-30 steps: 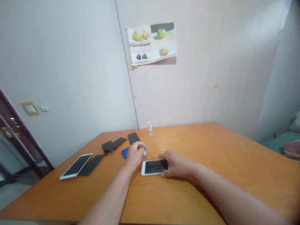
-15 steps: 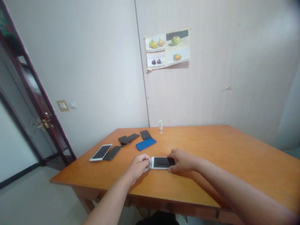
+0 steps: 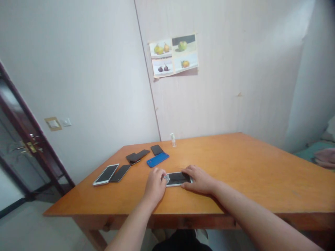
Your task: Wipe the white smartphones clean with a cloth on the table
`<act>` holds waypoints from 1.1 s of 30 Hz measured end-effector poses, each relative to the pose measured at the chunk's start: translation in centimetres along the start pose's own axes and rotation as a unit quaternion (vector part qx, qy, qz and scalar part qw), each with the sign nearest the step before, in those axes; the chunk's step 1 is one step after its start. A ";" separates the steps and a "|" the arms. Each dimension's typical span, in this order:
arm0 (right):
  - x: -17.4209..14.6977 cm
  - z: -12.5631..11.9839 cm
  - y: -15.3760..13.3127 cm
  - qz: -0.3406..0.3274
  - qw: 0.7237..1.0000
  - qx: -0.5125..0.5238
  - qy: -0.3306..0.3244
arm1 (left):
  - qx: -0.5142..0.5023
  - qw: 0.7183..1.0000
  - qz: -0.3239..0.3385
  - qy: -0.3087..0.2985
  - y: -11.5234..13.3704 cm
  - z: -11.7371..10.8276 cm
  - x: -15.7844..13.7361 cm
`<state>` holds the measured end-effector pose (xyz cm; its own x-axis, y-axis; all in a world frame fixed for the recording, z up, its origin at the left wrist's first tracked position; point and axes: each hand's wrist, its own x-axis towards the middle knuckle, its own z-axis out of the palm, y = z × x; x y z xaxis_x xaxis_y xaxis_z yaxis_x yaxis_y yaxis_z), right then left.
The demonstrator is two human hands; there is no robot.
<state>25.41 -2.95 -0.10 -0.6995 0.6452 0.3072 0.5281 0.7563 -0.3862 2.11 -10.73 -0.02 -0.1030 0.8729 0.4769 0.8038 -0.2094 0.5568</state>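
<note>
A white-framed phone (image 3: 176, 179) with a dark screen lies flat on the wooden table in front of me. At its right end, my right hand (image 3: 196, 179) grips it, thumb on the near edge and fingers on the far edge. My left hand (image 3: 156, 184) is closed on a small crumpled pale cloth (image 3: 166, 178), pressed against the phone's left end. Most of the cloth is hidden in the fingers, so I cannot tell whether it is cloth or tissue.
Left on the table (image 3: 235, 167) lie a white tablet (image 3: 106, 174), a dark phone (image 3: 120, 173), overlapping dark phones (image 3: 140, 156), another dark phone (image 3: 156, 150) and a blue phone (image 3: 157, 159). A small pump bottle (image 3: 173, 140) stands near the wall.
My left hand has shifted from the phone's left edge onto its left end, with the cloth now over the screen's corner. The camera view has turned a little to the right.
</note>
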 end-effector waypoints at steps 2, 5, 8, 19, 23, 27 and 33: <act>0.1 0.0 0.0 0.004 1.000 0.005 -0.002 | 0.016 0.999 0.032 -0.019 0.3 -0.5 -0.8; 0.1 -0.1 0.0 0.014 1.000 0.012 0.002 | 0.052 0.994 0.089 -0.046 0.7 -1.1 -2.0; 0.1 -0.1 -0.2 0.015 1.000 0.016 0.006 | 0.095 0.985 0.134 -0.063 0.8 -1.6 -2.9; 0.4 -0.1 0.4 0.006 1.000 0.026 -0.013 | 0.140 0.981 0.091 -0.095 0.0 -1.0 0.9; 0.4 -0.2 0.1 0.009 1.000 0.027 -0.009 | 0.156 0.978 0.095 -0.100 0.7 -0.9 -0.3; 0.3 -0.4 -0.2 0.009 1.000 0.025 -0.006 | 0.204 0.969 0.113 -0.085 2.0 -1.2 -2.8; 0.4 -0.4 -0.2 0.004 1.000 0.012 -0.008 | 0.218 0.961 0.089 -0.145 2.2 -0.9 -1.8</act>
<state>25.21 -2.80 0.47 -0.7029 0.6495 0.2901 0.5219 0.7480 -0.4100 3.58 -13.12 0.95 0.1754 0.9398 0.2934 0.9693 -0.2171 0.1158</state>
